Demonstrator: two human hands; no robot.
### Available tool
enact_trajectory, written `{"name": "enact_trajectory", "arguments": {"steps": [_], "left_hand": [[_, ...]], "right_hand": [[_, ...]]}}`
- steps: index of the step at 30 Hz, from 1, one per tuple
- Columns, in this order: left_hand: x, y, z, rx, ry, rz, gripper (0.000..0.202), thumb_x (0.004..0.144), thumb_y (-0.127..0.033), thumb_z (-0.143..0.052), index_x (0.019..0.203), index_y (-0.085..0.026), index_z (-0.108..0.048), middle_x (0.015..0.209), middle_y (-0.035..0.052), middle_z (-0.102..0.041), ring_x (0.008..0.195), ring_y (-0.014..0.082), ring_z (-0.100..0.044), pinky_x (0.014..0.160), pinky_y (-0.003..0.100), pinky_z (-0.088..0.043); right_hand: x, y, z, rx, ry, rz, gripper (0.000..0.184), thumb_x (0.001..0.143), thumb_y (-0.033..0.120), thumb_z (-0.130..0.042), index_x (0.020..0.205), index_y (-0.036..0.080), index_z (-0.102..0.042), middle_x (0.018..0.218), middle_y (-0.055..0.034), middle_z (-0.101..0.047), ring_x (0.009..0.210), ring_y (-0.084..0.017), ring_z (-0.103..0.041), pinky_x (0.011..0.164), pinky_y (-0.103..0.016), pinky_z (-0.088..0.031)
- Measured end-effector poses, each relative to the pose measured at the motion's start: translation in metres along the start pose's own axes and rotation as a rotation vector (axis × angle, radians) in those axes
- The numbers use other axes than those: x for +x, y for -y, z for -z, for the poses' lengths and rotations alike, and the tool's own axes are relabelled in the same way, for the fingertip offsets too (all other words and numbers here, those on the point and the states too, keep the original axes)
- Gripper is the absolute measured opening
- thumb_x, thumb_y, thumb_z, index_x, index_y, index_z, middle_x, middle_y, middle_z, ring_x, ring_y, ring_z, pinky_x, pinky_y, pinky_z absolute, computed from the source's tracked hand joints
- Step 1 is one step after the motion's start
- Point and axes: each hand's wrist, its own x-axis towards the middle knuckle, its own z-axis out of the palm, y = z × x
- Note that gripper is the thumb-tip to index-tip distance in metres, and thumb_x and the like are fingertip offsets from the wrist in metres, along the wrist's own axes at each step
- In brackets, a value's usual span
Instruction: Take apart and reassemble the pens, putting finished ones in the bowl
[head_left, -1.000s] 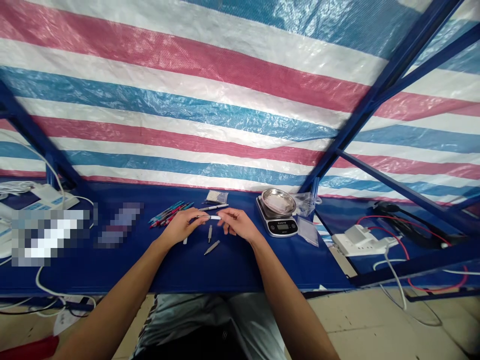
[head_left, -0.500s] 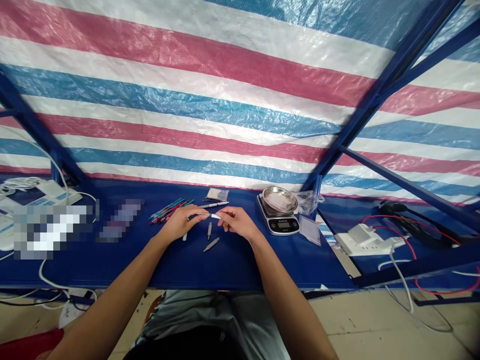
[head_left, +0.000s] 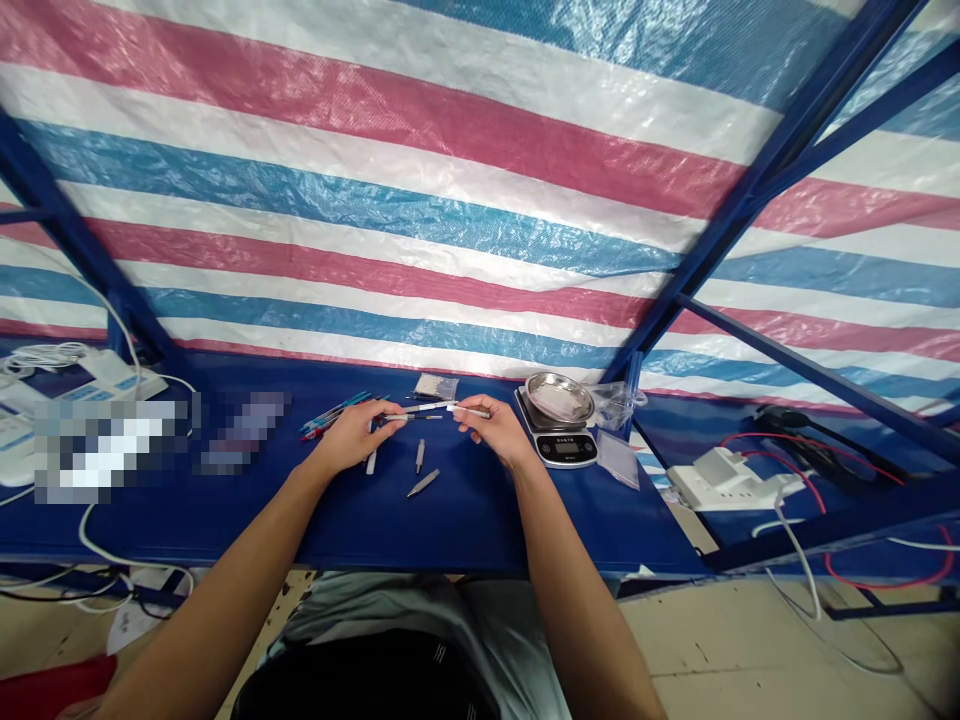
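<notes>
My left hand (head_left: 354,436) is closed, with thumb and fingers pinching a thin pen refill (head_left: 421,417) that points to the right. Between the fingertips of my right hand (head_left: 491,428) is a slim white and grey pen barrel (head_left: 471,411), apart from the refill's tip. A white pen (head_left: 429,407) lies just behind the refill. On the table below are two grey pen parts, one upright in view (head_left: 420,456) and one slanting (head_left: 424,483). Beside my left fingers lies a small white piece (head_left: 371,462). Several coloured pens (head_left: 330,415) are partly covered by my left hand.
A digital scale (head_left: 564,449) with a metal bowl (head_left: 559,396) stands right of my right hand, near clear plastic bags (head_left: 619,460). A small packet (head_left: 436,386) lies behind. A power strip (head_left: 731,485) and cables are at right; white devices (head_left: 97,385) at left.
My hands have moved apart, the right one shifting to the right with the pen barrel. The refill in my left hand now shows between them.
</notes>
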Motion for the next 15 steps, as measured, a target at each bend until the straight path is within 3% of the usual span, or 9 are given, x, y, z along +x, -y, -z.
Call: {"name": "enact_trajectory", "arguments": {"steps": [4, 9, 15], "left_hand": [[0.000, -0.002, -0.005, -0.007, 0.006, -0.009, 0.042, 0.104, -0.057, -0.058, 0.120, -0.024, -0.077, 0.122, 0.0081, -0.079, 0.106, 0.0259, -0.074, 0.071, 0.028, -0.057], [0.000, 0.001, -0.012, 0.007, 0.028, -0.043, 0.039, 0.104, -0.055, -0.059, 0.123, -0.026, -0.076, 0.125, 0.0072, -0.079, 0.106, 0.0261, -0.075, 0.075, 0.030, -0.058], [-0.001, 0.005, -0.005, 0.025, 0.000, 0.003, 0.039, 0.104, -0.056, -0.059, 0.119, -0.025, -0.078, 0.121, 0.0063, -0.080, 0.103, 0.0250, -0.075, 0.076, 0.030, -0.057]], "right_hand": [[0.002, -0.005, -0.013, 0.074, -0.037, 0.021, 0.053, 0.073, 0.054, -0.091, 0.109, 0.019, -0.073, 0.098, -0.0081, -0.080, 0.087, -0.021, -0.077, 0.062, -0.026, -0.057], [0.001, -0.010, -0.031, 0.126, 0.092, 0.008, 0.053, 0.065, 0.049, -0.097, 0.103, 0.017, -0.075, 0.090, -0.0058, -0.079, 0.080, -0.021, -0.077, 0.076, -0.037, -0.066], [0.006, -0.010, -0.010, 0.146, -0.053, 0.034, 0.054, 0.061, 0.047, -0.100, 0.098, 0.017, -0.076, 0.087, -0.0050, -0.079, 0.083, -0.022, -0.076, 0.084, -0.042, -0.066]]}}
